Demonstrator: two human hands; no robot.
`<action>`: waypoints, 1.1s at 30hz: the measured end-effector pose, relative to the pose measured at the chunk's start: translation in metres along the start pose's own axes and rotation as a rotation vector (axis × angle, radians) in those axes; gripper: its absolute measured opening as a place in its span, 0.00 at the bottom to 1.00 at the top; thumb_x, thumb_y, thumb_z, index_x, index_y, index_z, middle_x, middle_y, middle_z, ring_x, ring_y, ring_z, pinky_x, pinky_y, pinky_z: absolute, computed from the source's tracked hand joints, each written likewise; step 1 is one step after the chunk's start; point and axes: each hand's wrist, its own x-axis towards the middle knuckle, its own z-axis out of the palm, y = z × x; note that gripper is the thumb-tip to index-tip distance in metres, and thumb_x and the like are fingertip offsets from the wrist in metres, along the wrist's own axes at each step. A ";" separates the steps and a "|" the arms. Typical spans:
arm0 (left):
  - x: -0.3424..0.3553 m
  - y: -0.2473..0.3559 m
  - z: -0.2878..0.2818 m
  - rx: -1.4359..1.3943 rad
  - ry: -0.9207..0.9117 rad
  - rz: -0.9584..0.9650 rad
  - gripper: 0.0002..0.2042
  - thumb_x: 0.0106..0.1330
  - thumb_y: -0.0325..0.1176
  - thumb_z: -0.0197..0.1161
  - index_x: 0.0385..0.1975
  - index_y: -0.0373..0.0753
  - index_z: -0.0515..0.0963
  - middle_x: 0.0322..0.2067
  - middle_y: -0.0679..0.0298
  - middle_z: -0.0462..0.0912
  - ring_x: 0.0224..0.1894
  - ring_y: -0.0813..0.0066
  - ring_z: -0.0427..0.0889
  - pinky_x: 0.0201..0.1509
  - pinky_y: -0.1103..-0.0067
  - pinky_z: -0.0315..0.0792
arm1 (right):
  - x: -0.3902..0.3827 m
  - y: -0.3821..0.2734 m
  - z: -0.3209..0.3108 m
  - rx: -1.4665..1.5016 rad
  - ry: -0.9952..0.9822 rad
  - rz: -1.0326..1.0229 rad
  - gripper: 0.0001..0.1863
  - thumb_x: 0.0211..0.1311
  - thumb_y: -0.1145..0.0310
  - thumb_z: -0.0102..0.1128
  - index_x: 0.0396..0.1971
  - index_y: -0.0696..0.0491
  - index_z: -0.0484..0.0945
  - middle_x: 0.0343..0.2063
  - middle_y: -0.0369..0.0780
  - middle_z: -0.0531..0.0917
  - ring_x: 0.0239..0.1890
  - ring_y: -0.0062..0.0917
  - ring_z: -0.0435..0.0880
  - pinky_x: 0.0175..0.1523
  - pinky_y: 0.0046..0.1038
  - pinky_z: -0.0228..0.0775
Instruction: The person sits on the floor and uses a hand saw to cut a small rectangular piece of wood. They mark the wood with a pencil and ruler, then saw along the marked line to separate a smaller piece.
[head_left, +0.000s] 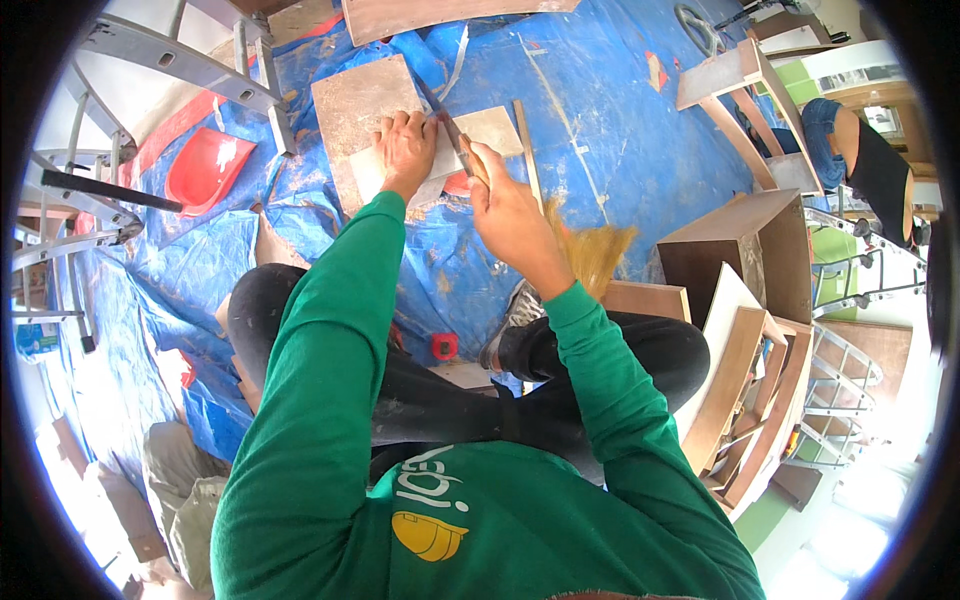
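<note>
My right hand (pixel 515 222) is closed around the wooden handle of a handsaw (pixel 452 128). The saw's dark blade slants away up and to the left, beside the edge of a brown board (pixel 362 92). On that board rests my left hand (pixel 405 152), fingers spread and slightly bent, close to the blade. A paler flat piece (pixel 368 176) lies partly beneath this hand. To the right of the blade is a smaller light board (pixel 495 131), and a thin wooden strip (pixel 528 152) lies beside it.
Blue tarp (pixel 610 130) covers the floor. A red dustpan (pixel 207 170) and aluminium ladders (pixel 175 55) are at left. Broom bristles (pixel 597 255) lie near my right forearm. A red tape measure (pixel 444 346) is between my legs. Wooden boxes (pixel 715 235) and another person (pixel 850 140) are at right.
</note>
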 end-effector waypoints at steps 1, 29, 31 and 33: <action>-0.001 0.000 -0.003 -0.007 -0.023 -0.005 0.17 0.78 0.52 0.58 0.47 0.47 0.86 0.48 0.59 0.85 0.56 0.52 0.80 0.60 0.54 0.68 | 0.000 0.000 -0.002 -0.008 0.008 -0.017 0.26 0.77 0.71 0.55 0.72 0.55 0.67 0.46 0.61 0.86 0.46 0.58 0.87 0.50 0.54 0.77; -0.002 -0.003 0.010 -0.047 -0.041 0.015 0.20 0.79 0.54 0.56 0.45 0.44 0.86 0.49 0.62 0.86 0.56 0.55 0.80 0.62 0.54 0.67 | -0.008 0.026 0.016 -0.077 0.096 -0.065 0.26 0.77 0.72 0.57 0.72 0.51 0.69 0.50 0.57 0.86 0.49 0.58 0.86 0.52 0.51 0.78; 0.000 0.000 0.009 -0.027 -0.052 0.019 0.20 0.80 0.53 0.56 0.43 0.43 0.86 0.48 0.62 0.86 0.55 0.55 0.80 0.61 0.55 0.67 | 0.010 0.016 0.016 -0.082 0.056 0.013 0.26 0.77 0.73 0.57 0.72 0.52 0.69 0.51 0.57 0.86 0.49 0.57 0.86 0.53 0.52 0.77; 0.002 -0.001 0.005 -0.042 -0.041 -0.003 0.20 0.79 0.54 0.57 0.41 0.42 0.85 0.46 0.62 0.86 0.55 0.55 0.80 0.60 0.55 0.68 | 0.004 0.011 0.013 -0.061 0.051 0.023 0.26 0.76 0.73 0.57 0.72 0.52 0.69 0.53 0.56 0.86 0.50 0.56 0.87 0.55 0.52 0.77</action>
